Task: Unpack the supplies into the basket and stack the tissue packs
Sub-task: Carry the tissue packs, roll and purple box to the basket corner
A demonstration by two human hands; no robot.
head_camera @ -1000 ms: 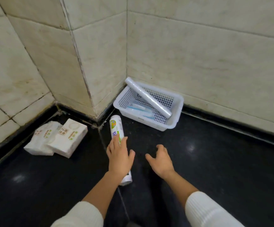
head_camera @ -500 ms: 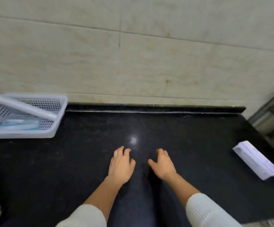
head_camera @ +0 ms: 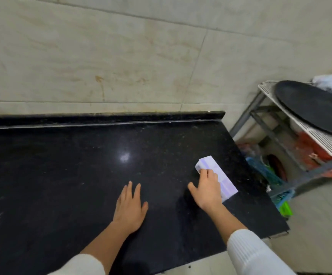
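Note:
A white tissue pack with pale purple print point(head_camera: 227, 184) lies flat on the black stone counter point(head_camera: 62, 175), near its right edge. My right hand point(head_camera: 207, 187) rests on top of the pack, fingers curled over its far end and thumb spread off to the left. The pack still lies on the counter. My left hand point(head_camera: 130, 209) hovers palm down over bare counter to the left, fingers apart, holding nothing. The basket and the other supplies are out of view.
The counter ends just right of the pack, with a drop to the floor. Beyond stands a metal rack point(head_camera: 280, 135) bearing a round black pan point(head_camera: 315, 108) and coloured items below. A tiled wall point(head_camera: 121, 56) backs the counter.
The view has swung right, away from the basket and roll. My right hand has reached out to the right and landed on the tissue pack; my left hand stayed low over the counter.

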